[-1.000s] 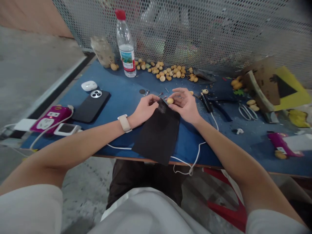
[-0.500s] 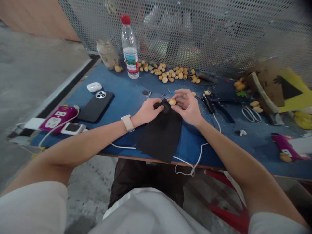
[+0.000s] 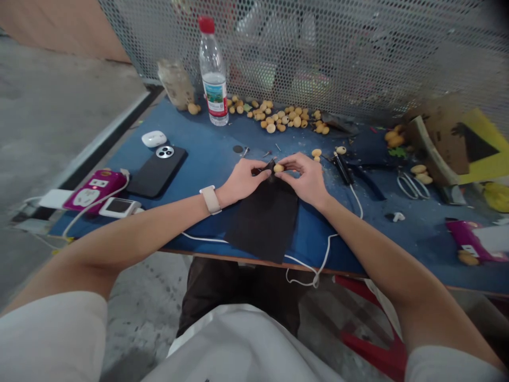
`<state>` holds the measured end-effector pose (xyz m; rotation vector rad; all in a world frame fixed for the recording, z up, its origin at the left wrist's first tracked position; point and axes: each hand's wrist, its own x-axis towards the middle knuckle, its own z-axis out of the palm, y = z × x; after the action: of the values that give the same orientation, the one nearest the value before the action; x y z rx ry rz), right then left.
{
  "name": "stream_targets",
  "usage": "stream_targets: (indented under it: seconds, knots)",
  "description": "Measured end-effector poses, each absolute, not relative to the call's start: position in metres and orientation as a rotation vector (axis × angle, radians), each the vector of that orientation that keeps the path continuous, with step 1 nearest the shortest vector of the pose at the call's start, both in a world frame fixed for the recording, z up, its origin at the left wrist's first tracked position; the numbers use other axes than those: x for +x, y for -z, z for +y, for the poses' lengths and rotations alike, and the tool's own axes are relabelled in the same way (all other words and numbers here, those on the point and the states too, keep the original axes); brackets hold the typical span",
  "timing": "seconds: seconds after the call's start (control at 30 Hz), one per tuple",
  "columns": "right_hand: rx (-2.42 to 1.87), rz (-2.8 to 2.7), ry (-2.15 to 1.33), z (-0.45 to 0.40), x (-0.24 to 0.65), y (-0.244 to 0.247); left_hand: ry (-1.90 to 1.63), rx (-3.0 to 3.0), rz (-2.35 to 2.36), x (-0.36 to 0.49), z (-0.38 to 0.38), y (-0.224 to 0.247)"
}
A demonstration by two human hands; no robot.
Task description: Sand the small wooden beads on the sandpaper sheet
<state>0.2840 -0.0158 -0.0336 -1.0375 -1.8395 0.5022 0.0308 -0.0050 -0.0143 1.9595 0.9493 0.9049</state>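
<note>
A dark sheet (image 3: 264,223) lies on the blue table in front of me, its near corner reaching the front edge. My left hand (image 3: 248,179) pinches the bunched far end of this sheet between thumb and fingers. Against that end, my right hand (image 3: 304,178) holds a small tan ball (image 3: 279,168) between thumb and fingertips. The ball touches or nearly touches the dark material; the exact contact is too small to tell.
Many tan balls (image 3: 297,121) lie along the mesh panel behind a bottle (image 3: 216,95). Left are a phone (image 3: 157,172) and a purple power strip (image 3: 95,188). Right are a corded black tool (image 3: 342,170), pliers (image 3: 369,183) and scissors (image 3: 412,184).
My right hand has moved slightly left and its fingers have closed in, bringing the ball up to the dark material at my left hand. The view has shifted a little.
</note>
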Motion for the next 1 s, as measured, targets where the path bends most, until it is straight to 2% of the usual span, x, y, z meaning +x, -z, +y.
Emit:
stream_targets:
  seconds: [0.23,0.57,0.77,1.0]
  knots:
    - [-1.066,-1.979,-0.214,-0.017,0.283,0.032,-0.880,1.939,0.997,0.033,-0.005,0.014]
    - [-1.085,-2.009,-0.308,-0.012,0.288,0.031,-0.799,2.065,1.067,0.031,0.001,0.019]
    - [-1.006,-2.062,-0.326,-0.008,0.299,0.030,-0.806,2.457,1.142,0.023,-0.001,0.021]
    - [-1.081,-2.164,-0.383,-0.011,0.296,0.027,-0.448,2.755,1.149,0.026,-0.025,0.011]
